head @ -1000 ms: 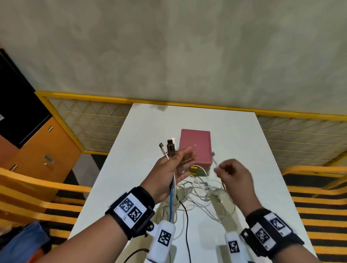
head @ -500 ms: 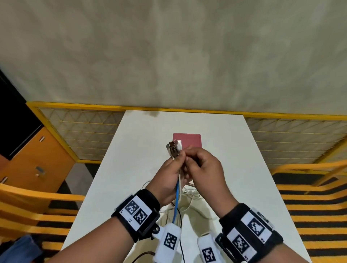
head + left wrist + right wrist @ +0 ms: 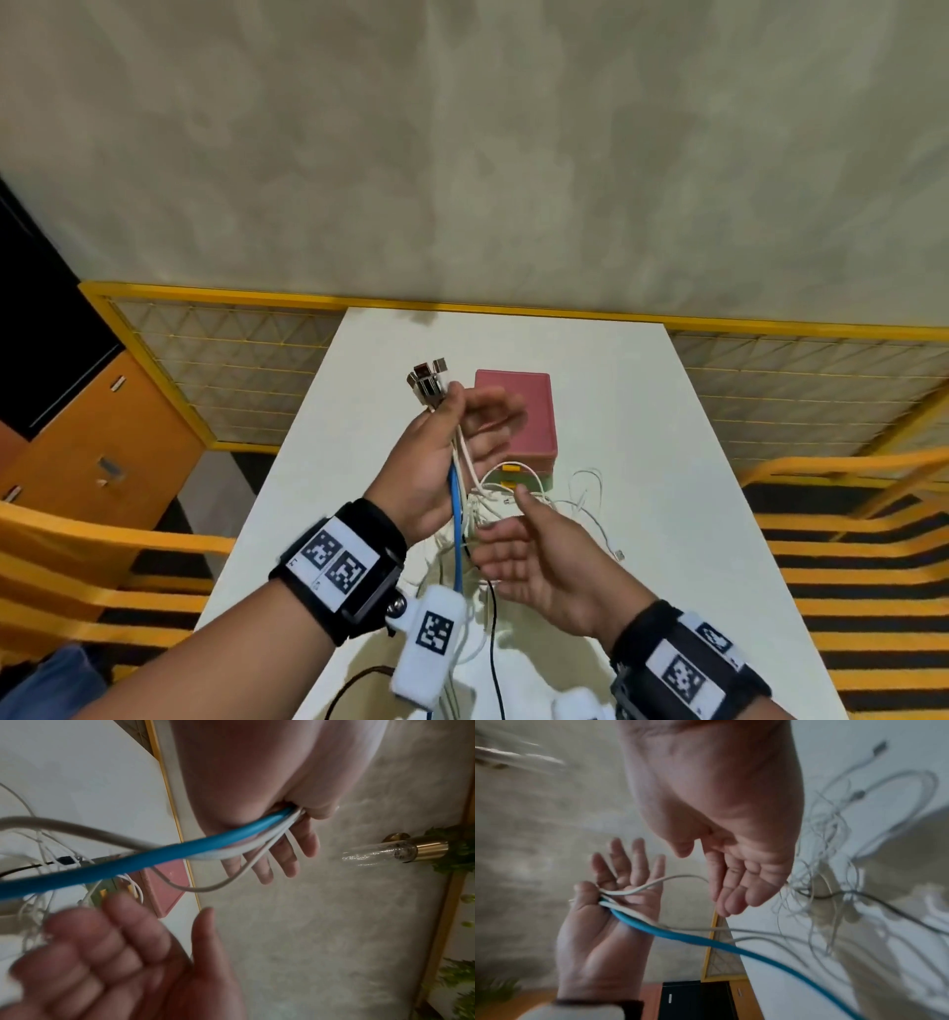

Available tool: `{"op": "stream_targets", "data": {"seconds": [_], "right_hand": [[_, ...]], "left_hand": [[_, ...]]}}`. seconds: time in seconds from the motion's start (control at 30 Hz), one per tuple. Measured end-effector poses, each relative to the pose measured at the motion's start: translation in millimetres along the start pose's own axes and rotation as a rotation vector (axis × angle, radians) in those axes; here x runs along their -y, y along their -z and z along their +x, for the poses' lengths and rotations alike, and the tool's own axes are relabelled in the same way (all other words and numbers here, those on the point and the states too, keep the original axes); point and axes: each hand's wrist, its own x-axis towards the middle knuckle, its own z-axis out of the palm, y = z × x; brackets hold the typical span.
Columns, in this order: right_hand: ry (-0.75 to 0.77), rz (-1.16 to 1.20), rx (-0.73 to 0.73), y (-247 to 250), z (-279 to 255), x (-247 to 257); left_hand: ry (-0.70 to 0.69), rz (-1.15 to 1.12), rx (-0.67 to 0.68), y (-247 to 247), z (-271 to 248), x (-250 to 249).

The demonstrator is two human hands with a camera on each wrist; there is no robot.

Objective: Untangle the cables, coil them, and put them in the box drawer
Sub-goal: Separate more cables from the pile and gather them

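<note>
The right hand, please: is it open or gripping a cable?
Open: the right hand shows straight fingers and a bare palm beside the cables.

Black wristbands [image 3: 359, 560] with checkered tags

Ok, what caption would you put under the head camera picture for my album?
Left hand pinches a bundle of cable plugs above the table; open right hand reaches toward the tangle.

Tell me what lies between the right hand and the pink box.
In the head view, thin white cables loop across the table between the right hand and the pink box, crossing its green drawer front.
</note>
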Motion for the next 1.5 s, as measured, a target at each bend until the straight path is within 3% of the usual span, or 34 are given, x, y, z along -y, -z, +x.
{"op": "stream_targets", "data": {"seconds": [0.1,0.17,0.33,0.43,0.5,0.57,0.67,0.77,0.83,1.03,1.27,1.43,1.5], "right_hand": [[0.018,0.349,0.114,-15,13,13],[0.054,0.515,0.126,-17,18,30],[0.078,0.51,0.007,2,28,67],[0.097,0.562,-0.072,16,38,71],[0.1,0.554,-0.092,22,44,64],[0.105,0.519,-0.068,21,46,50],[0.101,0.442,-0.006,8,41,27],[0.111,0.414,0.086,-10,35,13],[0.13,0.446,0.12,-19,31,10],[0.069,0.395,0.117,-22,19,12],[-0.004,0.286,-0.01,8,29,44],[-0.026,0.342,-0.046,10,37,44],[-0.028,0.369,-0.043,8,40,39]], "left_hand": [[0.101,-0.064,0.071,3,-18,10],[0.191,0.022,0.094,13,-36,19],[0.501,0.272,0.151,84,-81,42],[0.671,0.592,0.181,116,-106,37],[0.662,0.802,0.236,120,-116,27],[0.588,0.706,0.178,112,-115,17],[0.298,0.37,-0.084,88,-87,13],[0.031,0.512,-0.155,51,-46,13],[-0.009,0.59,-0.104,33,-29,26],[0.029,0.691,-0.099,33,-30,55],[0.272,0.872,0.233,56,-85,33],[0.481,0.943,0.417,74,-108,6],[0.511,1.157,0.524,74,-109,-1]]}}
